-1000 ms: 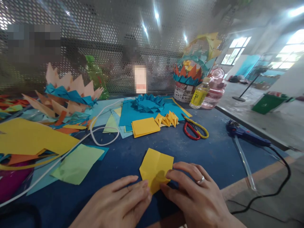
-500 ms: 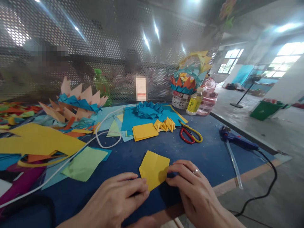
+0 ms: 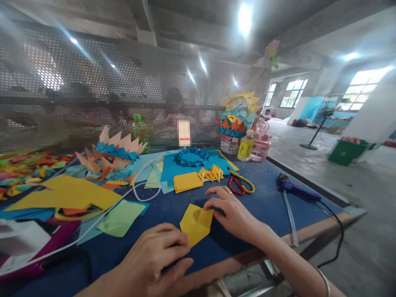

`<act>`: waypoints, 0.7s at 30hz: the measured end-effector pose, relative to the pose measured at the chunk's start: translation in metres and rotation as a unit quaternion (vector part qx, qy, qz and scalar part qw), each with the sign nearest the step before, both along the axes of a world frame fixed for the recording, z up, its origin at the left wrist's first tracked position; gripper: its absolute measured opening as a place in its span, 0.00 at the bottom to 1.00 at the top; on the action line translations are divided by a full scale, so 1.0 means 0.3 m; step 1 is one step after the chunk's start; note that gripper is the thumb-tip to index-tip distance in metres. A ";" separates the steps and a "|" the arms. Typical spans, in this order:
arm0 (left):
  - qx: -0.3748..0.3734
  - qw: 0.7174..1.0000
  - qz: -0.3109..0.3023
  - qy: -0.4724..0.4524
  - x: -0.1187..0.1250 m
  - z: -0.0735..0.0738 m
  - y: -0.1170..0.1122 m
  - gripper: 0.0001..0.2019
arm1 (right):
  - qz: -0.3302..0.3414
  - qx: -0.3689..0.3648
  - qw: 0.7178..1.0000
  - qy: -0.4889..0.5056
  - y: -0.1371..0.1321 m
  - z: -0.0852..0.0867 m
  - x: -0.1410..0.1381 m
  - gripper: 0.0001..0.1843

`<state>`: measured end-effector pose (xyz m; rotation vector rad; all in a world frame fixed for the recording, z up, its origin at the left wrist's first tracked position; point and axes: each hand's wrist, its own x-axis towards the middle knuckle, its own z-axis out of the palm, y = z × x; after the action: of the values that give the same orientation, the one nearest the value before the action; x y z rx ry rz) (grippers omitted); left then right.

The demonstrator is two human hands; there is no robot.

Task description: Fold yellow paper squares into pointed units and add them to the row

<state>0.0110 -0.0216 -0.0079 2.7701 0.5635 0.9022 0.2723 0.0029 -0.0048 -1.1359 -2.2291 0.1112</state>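
A folded piece of yellow paper (image 3: 195, 226) lies on the blue tabletop between my hands, creased into a many-sided shape. My left hand (image 3: 161, 251) holds its lower left edge, fingers bent and pressed together. At the upper right corner, the fingers of my right hand (image 3: 230, 210) grip the paper's edge; a ring is on one finger. Just beyond are a stack of yellow paper (image 3: 187, 181), a row of folded yellow points (image 3: 211, 173) and scissors (image 3: 241, 181) with red and yellow handles. Behind them, a blue folded-paper ring (image 3: 192, 156) rests on blue sheets.
A glue gun (image 3: 298, 187) with a clear stick and black cord lies at right. Bottles (image 3: 245, 146) and a paper-decorated basket (image 3: 230, 143) stand at the back. Coloured scraps, a green sheet (image 3: 123, 218) and a white cable (image 3: 103, 214) cover the left. A perforated screen (image 3: 123, 82) rises behind.
My right hand has moved up along the paper's right side to its upper right corner, which now looks folded inward. My left hand stays on the lower left edge. The view has tilted upward.
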 end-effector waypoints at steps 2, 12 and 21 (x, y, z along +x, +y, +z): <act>0.034 0.999 0.007 0.002 0.000 0.005 -0.003 0.08 | 0.013 0.019 1.000 -0.002 0.003 -0.002 -0.004 0.17; 0.200 0.976 0.018 0.088 0.022 0.030 0.048 0.16 | 0.034 0.078 0.996 0.009 -0.147 -0.008 -0.050 0.15; 0.259 0.953 0.011 0.158 0.042 0.048 0.161 0.12 | 0.066 0.076 0.994 0.034 -0.166 -0.016 -0.139 0.08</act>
<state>0.0235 0.0266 0.0065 3.4289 0.4509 0.6866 0.2307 -0.0469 -0.0096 -0.8911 -2.2090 0.0323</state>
